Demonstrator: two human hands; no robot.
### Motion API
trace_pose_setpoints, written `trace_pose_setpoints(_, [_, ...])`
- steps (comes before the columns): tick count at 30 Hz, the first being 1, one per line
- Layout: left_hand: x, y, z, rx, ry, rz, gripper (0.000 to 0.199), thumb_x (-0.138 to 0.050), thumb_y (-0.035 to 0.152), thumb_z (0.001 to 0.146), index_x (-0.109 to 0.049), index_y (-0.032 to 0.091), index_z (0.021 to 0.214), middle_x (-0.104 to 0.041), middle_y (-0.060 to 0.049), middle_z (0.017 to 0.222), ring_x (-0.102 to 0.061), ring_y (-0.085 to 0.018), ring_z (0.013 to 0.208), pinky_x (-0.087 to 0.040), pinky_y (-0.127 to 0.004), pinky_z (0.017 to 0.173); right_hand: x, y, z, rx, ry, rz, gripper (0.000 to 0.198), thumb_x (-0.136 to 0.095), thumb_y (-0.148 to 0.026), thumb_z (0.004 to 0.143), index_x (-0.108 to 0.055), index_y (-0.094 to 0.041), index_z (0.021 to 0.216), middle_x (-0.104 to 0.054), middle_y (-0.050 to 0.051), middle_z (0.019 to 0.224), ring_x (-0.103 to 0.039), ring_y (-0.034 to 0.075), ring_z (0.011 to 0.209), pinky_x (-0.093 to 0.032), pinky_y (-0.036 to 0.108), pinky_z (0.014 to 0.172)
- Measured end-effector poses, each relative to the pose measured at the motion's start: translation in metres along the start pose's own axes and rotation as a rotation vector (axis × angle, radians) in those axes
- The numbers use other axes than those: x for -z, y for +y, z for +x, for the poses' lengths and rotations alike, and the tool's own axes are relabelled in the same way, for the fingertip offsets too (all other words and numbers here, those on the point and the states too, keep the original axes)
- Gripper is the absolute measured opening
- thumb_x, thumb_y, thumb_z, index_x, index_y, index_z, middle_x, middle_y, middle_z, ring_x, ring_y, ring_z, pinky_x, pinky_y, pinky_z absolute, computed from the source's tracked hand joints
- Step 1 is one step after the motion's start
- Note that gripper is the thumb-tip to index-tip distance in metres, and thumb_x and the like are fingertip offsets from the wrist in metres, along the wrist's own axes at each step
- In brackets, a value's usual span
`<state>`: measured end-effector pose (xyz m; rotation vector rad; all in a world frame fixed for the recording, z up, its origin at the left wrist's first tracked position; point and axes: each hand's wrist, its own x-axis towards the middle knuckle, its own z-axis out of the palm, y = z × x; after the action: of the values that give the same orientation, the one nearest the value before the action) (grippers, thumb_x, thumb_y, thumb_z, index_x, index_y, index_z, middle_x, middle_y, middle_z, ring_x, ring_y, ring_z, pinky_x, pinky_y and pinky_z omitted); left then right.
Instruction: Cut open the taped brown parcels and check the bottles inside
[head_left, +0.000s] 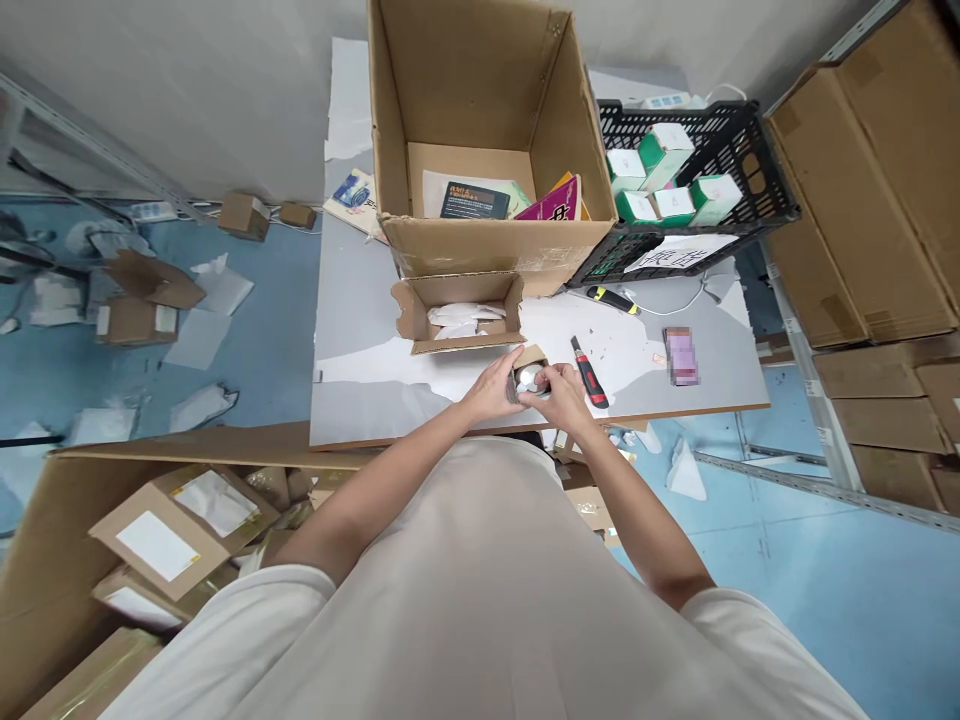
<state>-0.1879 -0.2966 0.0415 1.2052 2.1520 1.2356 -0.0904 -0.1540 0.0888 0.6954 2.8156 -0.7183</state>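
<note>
Close to the table's front edge, my left hand [492, 388] is wrapped round the left side of a small open cardboard box [534, 354]. A round, shiny silver-white object [528, 378] shows in the mouth of that box. My right hand [561, 392] has its fingers closed at the object's right edge; whether they grip it or only touch it is hard to make out. Just behind my hands stands an open cardboard carton [465, 346] with white paper inside. A red and black utility knife [589, 372] lies right of my right hand.
A large open box [495, 245] holding books stands behind. To its right, a black crate [780, 195] holds several green-white boxes. A yellow-black cutter [613, 299] and a pinkish pack [681, 356] lie on the table [360, 400]. Below left, a big carton [37, 560] holds parcels.
</note>
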Motion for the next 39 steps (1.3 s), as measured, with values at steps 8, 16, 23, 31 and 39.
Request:
trace_pose_setpoints(8, [-0.009, -0.005, -0.008, 0.069, 0.057, -0.098, 0.117, -0.077, 0.037, 0.062, -0.001, 0.016, 0.149, -0.05, -0.017, 0.133, -0.053, -0.031, 0.12, -0.047, -0.043, 0.094, -0.005, -0.005, 0.003, -0.064, 0.064, 0.027, 0.037, -0.066, -0.037, 0.07, -0.048, -0.023, 0.1, -0.052, 0.007, 0.102, -0.055, 0.025, 0.092, -0.046, 0.04, 0.074])
trace_pose_setpoints(16, [0.005, -0.006, -0.006, -0.118, -0.063, -0.045, 0.042, -0.071, 0.037, 0.074, -0.056, 0.019, 0.108, -0.052, -0.015, 0.134, -0.05, -0.026, 0.124, -0.041, -0.043, 0.103, 0.011, 0.026, 0.007, 0.371, -0.04, 0.359, 0.051, -0.061, -0.033, 0.078, -0.046, -0.02, 0.125, -0.04, 0.014, 0.141, -0.041, 0.025, 0.13, -0.036, 0.042, 0.105])
trace_pose_setpoints(23, [0.016, -0.003, -0.003, -0.082, -0.148, -0.014, 0.044, -0.069, 0.039, 0.075, -0.054, 0.019, 0.111, -0.047, -0.016, 0.139, -0.047, -0.026, 0.128, -0.041, -0.044, 0.104, -0.002, 0.045, 0.016, 0.516, -0.201, 0.17, 0.04, -0.064, -0.033, 0.078, -0.058, -0.02, 0.115, -0.039, 0.017, 0.139, -0.05, 0.026, 0.119, -0.045, 0.044, 0.095])
trace_pose_setpoints(31, [0.054, -0.007, -0.007, -0.169, 0.095, 0.201, 0.076, -0.068, 0.067, 0.063, -0.054, 0.017, 0.119, -0.051, -0.018, 0.134, -0.044, -0.032, 0.129, -0.037, -0.049, 0.106, -0.011, 0.046, 0.024, 0.585, -0.039, 0.11, 0.03, -0.061, -0.031, 0.076, -0.064, -0.02, 0.104, -0.051, 0.014, 0.123, -0.051, 0.024, 0.114, -0.047, 0.039, 0.091])
trace_pose_setpoints(39, [0.061, -0.01, -0.013, -0.007, 0.398, 0.585, 0.055, -0.061, 0.06, 0.074, -0.06, 0.02, 0.112, -0.058, -0.015, 0.127, -0.047, -0.035, 0.125, -0.023, -0.051, 0.103, 0.112, 0.071, 0.009, 0.336, 0.523, 0.225, 0.033, -0.064, -0.041, 0.071, -0.059, -0.022, 0.097, -0.056, 0.01, 0.103, -0.059, 0.02, 0.08, -0.052, 0.035, 0.066])
